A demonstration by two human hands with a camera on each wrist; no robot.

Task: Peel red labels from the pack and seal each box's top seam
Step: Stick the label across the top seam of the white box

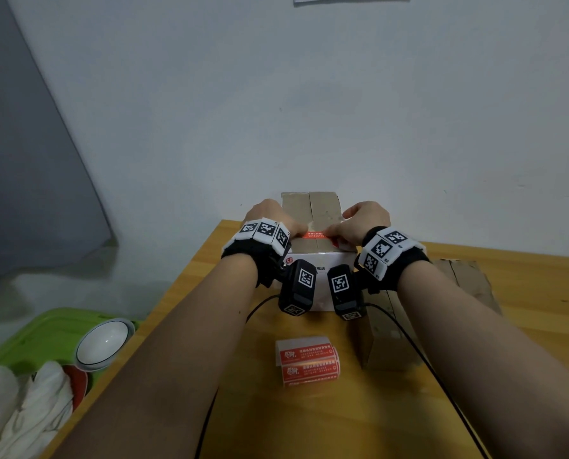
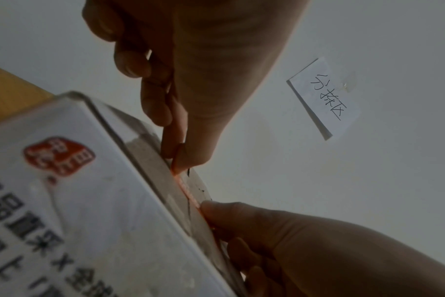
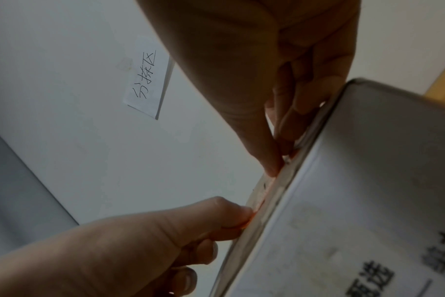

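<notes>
1. A pale wall backs a wooden bench (image 1: pixel 309 419); a note (image 2: pixel 323 96) is taped high on the wall.
2. The box (image 1: pixel 313 220) stands at the bench's far edge; a red label (image 1: pixel 316 235) lies across its top seam, near the front edge.
3. The left hand (image 1: pixel 270 217) and right hand (image 1: pixel 364 218) press the label's two ends with thumb and fingertips, set apart along it; neither grips anything.
4. This box looks almost sealed; only firming down is left.
5. The pack of labels (image 1: pixel 308 362) lies nearer; a second box (image 1: pixel 392 329) at the right appears unsealed, so more remains.
</notes>
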